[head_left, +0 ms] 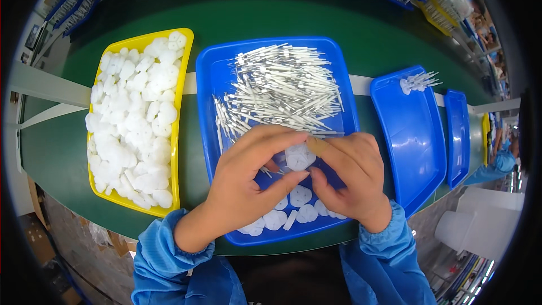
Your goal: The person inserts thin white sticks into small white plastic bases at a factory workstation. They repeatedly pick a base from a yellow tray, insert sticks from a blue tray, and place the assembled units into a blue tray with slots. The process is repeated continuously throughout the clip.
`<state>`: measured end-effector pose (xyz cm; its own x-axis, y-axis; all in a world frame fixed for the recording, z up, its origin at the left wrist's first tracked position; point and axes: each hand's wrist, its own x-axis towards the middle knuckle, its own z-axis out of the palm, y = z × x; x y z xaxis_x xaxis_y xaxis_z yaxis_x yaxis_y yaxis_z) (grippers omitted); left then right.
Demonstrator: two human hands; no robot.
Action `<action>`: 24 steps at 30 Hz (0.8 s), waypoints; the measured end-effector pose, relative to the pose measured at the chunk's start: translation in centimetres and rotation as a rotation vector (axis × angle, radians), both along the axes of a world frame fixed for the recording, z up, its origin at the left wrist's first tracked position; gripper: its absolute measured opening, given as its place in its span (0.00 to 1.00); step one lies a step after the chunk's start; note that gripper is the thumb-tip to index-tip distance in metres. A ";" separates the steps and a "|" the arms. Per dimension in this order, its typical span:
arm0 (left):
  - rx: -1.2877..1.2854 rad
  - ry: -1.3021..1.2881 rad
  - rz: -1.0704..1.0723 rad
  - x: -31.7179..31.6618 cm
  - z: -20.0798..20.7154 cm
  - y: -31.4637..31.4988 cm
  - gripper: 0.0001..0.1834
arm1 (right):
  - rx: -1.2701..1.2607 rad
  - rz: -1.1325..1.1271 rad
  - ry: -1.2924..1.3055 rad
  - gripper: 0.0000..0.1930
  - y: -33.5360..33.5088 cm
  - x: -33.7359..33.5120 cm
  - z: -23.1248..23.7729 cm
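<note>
Over the near half of a blue tray (204, 107), my left hand (243, 178) and my right hand (354, 175) meet at their fingertips. Between them they pinch a small translucent white plastic disc (300, 158), thumbs below and index fingers above. Whether a thin rod is in it too, my fingers hide. Many slim white rods with grey metal ends (288, 87) fill the far part of this tray. Several more white plastic discs (275, 219) lie along its near edge, below my hands.
A yellow tray (176, 152) heaped with white discs stands at left. At right, another blue tray (415, 141) holds a small bunch of rods with discs (418, 82). Further right is a narrower blue tray (458, 135). Racked trays stand at the back. A person in blue (499, 164) is far right.
</note>
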<state>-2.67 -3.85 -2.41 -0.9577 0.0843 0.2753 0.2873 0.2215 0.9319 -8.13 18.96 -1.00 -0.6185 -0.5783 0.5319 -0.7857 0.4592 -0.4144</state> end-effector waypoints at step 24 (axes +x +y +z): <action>0.598 -0.265 0.240 0.4 0.1 -0.7 0.16 | 0.408 0.064 0.103 0.11 -4.6 0.8 -0.7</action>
<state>-2.29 -4.59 -2.34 -0.9722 -0.2313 -0.0370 0.0407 -0.3223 0.9458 -7.38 14.32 -1.67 -0.5298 -0.7899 0.3088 -0.8460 0.5179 -0.1268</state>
